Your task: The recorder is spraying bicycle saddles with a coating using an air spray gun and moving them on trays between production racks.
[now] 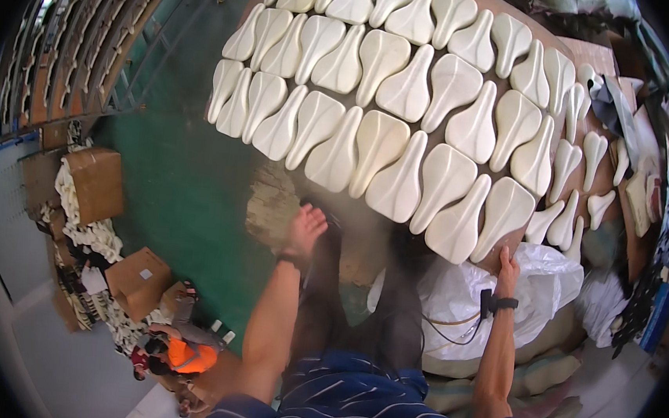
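A large brown board (514, 237) spreads out in front of me, covered with rows of cream-white bicycle saddle pads (405, 89). The pads lie side by side, with wide and narrow ends alternating. At the board's near right corner, my right hand (507, 271) grips the edge; the fingers beneath it are hidden. My left hand (306, 229) hovers below the board's near edge, apart from it. Its fingers are stretched out and slightly bent, with nothing in them. A dark strap with a small device circles my right wrist; another dark band is on the left.
A tall rack (88, 48) with loaded shelves stands at far left. Cardboard boxes (138, 282) and white piles lie left, near a person in an orange vest (191, 356). White plastic sheeting (452, 312) and sacks (545, 376) sit right. More saddle pads (595, 157) lie beyond the board.
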{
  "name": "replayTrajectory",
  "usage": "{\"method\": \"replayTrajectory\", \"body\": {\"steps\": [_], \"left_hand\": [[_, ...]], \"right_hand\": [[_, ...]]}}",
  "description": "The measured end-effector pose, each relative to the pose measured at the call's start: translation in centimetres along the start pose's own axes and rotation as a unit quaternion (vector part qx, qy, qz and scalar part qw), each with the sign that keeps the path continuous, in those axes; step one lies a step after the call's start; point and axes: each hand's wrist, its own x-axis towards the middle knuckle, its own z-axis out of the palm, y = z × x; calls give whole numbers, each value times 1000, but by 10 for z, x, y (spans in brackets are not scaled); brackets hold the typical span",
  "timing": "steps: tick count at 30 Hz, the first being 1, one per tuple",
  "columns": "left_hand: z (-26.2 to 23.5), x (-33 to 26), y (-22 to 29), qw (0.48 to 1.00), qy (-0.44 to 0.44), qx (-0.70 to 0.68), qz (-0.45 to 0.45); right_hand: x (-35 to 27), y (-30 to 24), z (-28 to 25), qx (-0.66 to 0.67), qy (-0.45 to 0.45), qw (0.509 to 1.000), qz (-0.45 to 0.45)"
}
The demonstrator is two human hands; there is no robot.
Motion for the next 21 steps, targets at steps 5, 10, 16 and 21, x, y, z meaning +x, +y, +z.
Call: {"method": "replayTrajectory", "body": {"steps": [5, 10, 16, 21], "left_hand": [[-4, 90, 53, 987, -16, -157, 22], [-40, 132, 101, 980, -81, -183, -2], [-79, 102, 191, 989, -120, -85, 1], [-104, 55, 269, 995, -97, -9, 0]], "right_hand": [[-66, -37, 21, 34, -8, 999, -1], [-150, -81, 53, -16, 48, 999, -13], [-287, -167, 118, -16, 125, 986, -105], [-344, -203, 154, -8, 162, 965, -204]]}}
